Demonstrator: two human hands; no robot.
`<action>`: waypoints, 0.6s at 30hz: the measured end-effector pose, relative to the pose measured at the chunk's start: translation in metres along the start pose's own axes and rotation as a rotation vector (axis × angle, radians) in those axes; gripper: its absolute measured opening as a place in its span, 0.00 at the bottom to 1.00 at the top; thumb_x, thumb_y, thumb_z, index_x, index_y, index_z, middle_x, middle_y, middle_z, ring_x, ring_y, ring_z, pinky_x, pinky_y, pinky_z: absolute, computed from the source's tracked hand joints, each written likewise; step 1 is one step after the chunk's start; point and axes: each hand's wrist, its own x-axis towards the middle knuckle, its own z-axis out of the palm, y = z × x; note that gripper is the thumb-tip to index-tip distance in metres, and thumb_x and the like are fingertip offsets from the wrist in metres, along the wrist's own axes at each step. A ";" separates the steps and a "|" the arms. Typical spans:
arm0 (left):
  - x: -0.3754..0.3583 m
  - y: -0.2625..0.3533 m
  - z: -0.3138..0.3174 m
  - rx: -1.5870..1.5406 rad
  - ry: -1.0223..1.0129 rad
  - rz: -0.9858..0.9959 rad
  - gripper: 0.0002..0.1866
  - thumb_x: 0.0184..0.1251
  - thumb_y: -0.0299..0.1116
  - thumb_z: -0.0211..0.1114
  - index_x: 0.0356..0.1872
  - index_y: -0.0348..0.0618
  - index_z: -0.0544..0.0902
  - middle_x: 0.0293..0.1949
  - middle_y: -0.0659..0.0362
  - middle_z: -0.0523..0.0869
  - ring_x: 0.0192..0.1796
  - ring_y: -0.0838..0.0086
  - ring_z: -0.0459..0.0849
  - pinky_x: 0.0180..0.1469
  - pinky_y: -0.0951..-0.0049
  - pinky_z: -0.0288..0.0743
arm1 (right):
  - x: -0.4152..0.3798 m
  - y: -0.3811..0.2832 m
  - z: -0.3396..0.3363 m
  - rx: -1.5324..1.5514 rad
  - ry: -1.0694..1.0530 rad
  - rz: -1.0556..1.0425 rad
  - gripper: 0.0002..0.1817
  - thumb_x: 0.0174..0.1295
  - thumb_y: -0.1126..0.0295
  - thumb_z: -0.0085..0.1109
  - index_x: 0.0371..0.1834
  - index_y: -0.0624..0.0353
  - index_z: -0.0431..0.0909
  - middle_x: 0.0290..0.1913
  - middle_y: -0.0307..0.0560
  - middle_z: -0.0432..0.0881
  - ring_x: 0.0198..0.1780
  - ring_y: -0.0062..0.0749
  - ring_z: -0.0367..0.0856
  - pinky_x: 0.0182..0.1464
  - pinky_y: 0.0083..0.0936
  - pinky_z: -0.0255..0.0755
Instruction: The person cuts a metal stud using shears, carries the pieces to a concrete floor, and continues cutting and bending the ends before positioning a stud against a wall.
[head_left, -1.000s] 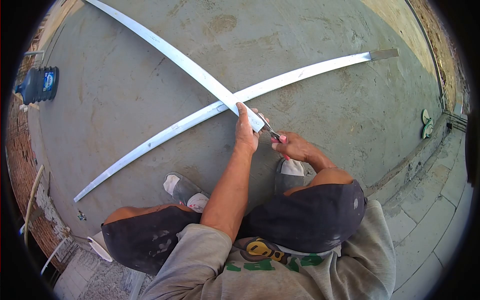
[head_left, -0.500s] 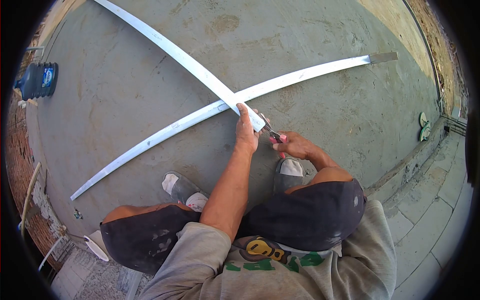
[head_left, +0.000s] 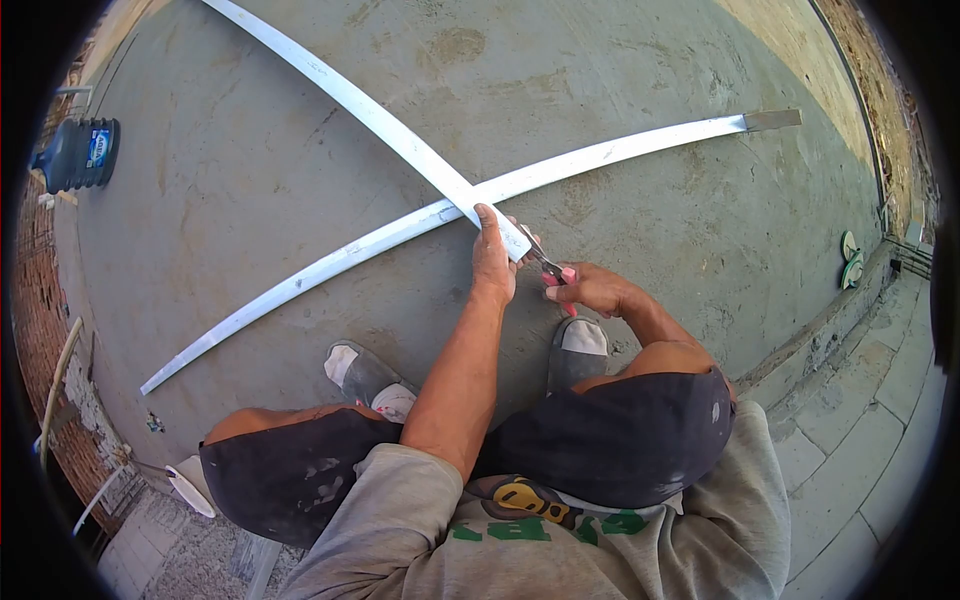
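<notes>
My left hand [head_left: 493, 255] is closed round the near end of a long, pale metal strip [head_left: 370, 118], thumb on top. The strip runs away to the upper left. My right hand [head_left: 598, 291] grips the pink handles of metal-cutting snips [head_left: 555, 276]. Their jaws meet the strip's near end; how far they reach over it is partly hidden by the strip and my left fingers. Beneath the held strip, a second pale metal strip [head_left: 340, 262] lies crosswise on the floor, with a darker piece [head_left: 773, 120] at its right end.
Grey concrete floor [head_left: 290, 160] spreads around my shoes [head_left: 578, 352]. A blue water jug [head_left: 82, 155] lies on its side at the left. A pair of sandals [head_left: 851, 262] sits by the raised edge at right. Brickwork [head_left: 38, 350] borders the left side.
Both hands keep nearly the same grip and place. The view shifts slightly; the snips and the strips show no clear movement against each other.
</notes>
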 end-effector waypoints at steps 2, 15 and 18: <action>-0.001 -0.001 0.000 0.002 0.012 -0.001 0.44 0.54 0.80 0.51 0.45 0.43 0.71 0.35 0.55 0.79 0.38 0.65 0.84 0.42 0.63 0.81 | 0.000 0.003 0.002 0.139 -0.032 0.000 0.20 0.63 0.59 0.63 0.48 0.66 0.78 0.34 0.45 0.82 0.36 0.29 0.79 0.42 0.29 0.73; -0.001 -0.001 0.000 0.034 0.030 0.020 0.51 0.50 0.82 0.53 0.50 0.37 0.69 0.35 0.53 0.80 0.36 0.65 0.86 0.36 0.67 0.81 | -0.007 -0.011 0.008 0.012 0.067 0.022 0.17 0.63 0.60 0.62 0.44 0.65 0.76 0.32 0.43 0.81 0.31 0.27 0.79 0.36 0.28 0.73; -0.001 0.000 0.001 0.046 0.034 0.025 0.51 0.49 0.83 0.53 0.51 0.37 0.69 0.33 0.54 0.80 0.35 0.66 0.86 0.34 0.68 0.80 | -0.011 -0.019 0.005 -0.071 0.074 0.049 0.16 0.63 0.60 0.61 0.43 0.64 0.77 0.31 0.44 0.81 0.31 0.28 0.79 0.37 0.28 0.72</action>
